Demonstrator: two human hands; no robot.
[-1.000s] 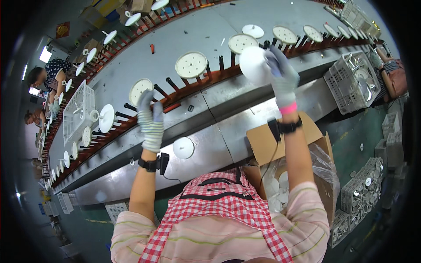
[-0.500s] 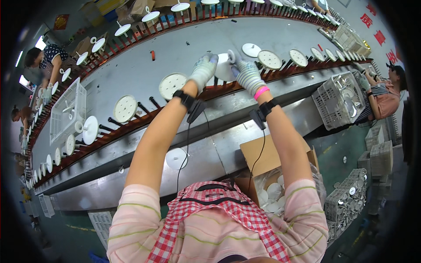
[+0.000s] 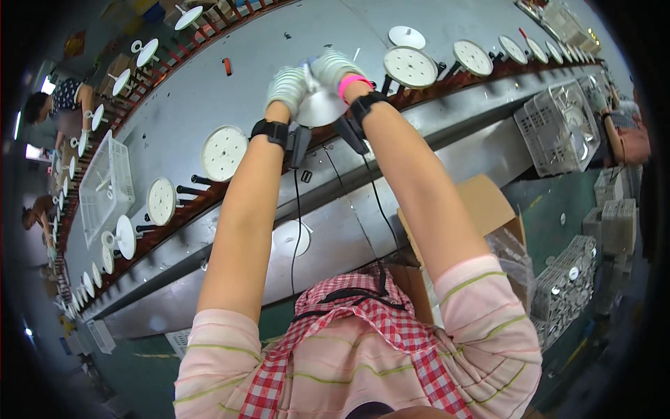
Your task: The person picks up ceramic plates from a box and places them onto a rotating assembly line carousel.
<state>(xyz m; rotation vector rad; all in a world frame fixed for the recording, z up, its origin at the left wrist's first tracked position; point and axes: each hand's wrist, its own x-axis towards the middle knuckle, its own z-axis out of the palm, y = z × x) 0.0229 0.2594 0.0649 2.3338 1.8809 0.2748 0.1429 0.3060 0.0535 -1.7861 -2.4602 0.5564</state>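
Observation:
My left hand (image 3: 287,89) and my right hand (image 3: 331,67), both in striped grey-white gloves, are close together over the near rail of the conveyor. Between them is a white disc (image 3: 322,110), tilted, its broad face below my fingers. The fingers of both hands are closed around its upper middle part, which they largely hide. To the right of my hands, a white disc with several small holes (image 3: 410,67) sits on the rail. Another holed disc (image 3: 225,152) stands to the left, near my left forearm. A plain white disc (image 3: 407,37) lies farther back.
Black pegs (image 3: 192,190) stick out along the rail. A white plastic crate (image 3: 115,183) stands on the table at left. A metal ledge (image 3: 349,209) runs below the rail, with a cardboard box (image 3: 481,202) in front. A co-worker stands at right beside a crate (image 3: 530,143).
My hands have come closer together and moved left in view, with the white disc between them now tipped downward. The whole view has shifted, and the rail's discs appear farther left.

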